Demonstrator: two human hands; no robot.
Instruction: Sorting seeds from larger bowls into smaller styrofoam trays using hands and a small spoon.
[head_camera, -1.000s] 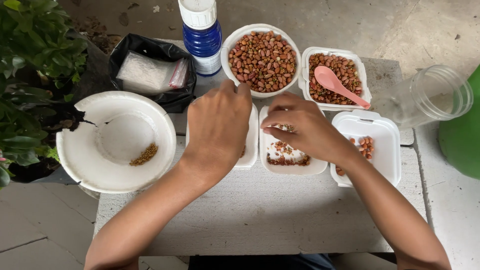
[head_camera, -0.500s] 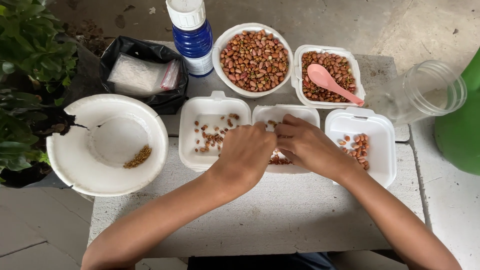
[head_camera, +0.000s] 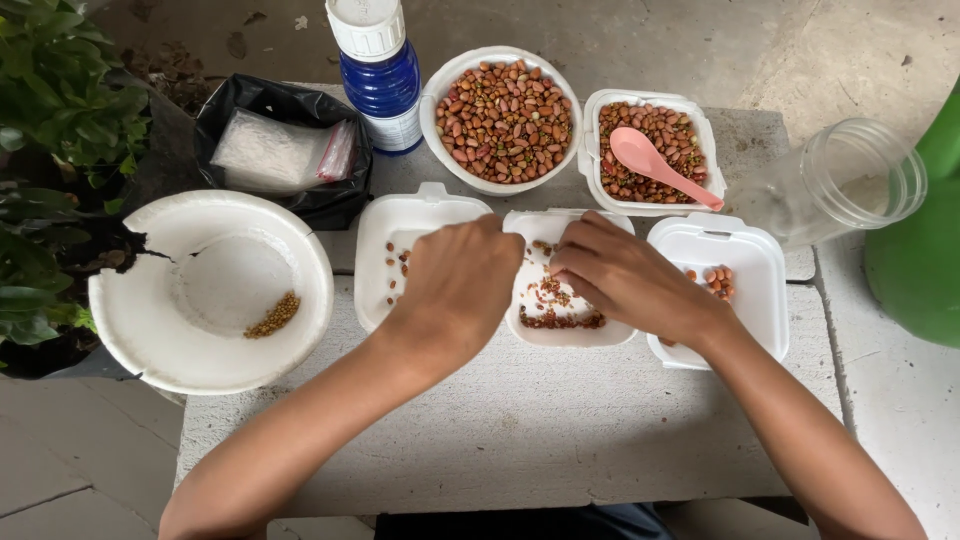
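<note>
Outdoor concrete slab (head_camera: 560, 430), foam trays in a row. Both hands over the middle tray (head_camera: 565, 300) of skins and broken nuts. Left hand (head_camera: 460, 285) knuckles-up, fingertips hidden, grip can't be told. Right hand (head_camera: 620, 275) has fingers curled together at the tray's top edge, apparently pinching a nut. Risk: the light tray could tip or slide under wrist pressure, scattering bits. Versus half a second ago: left hand sits further left, covering more of the left tray (head_camera: 400, 250).
</note>
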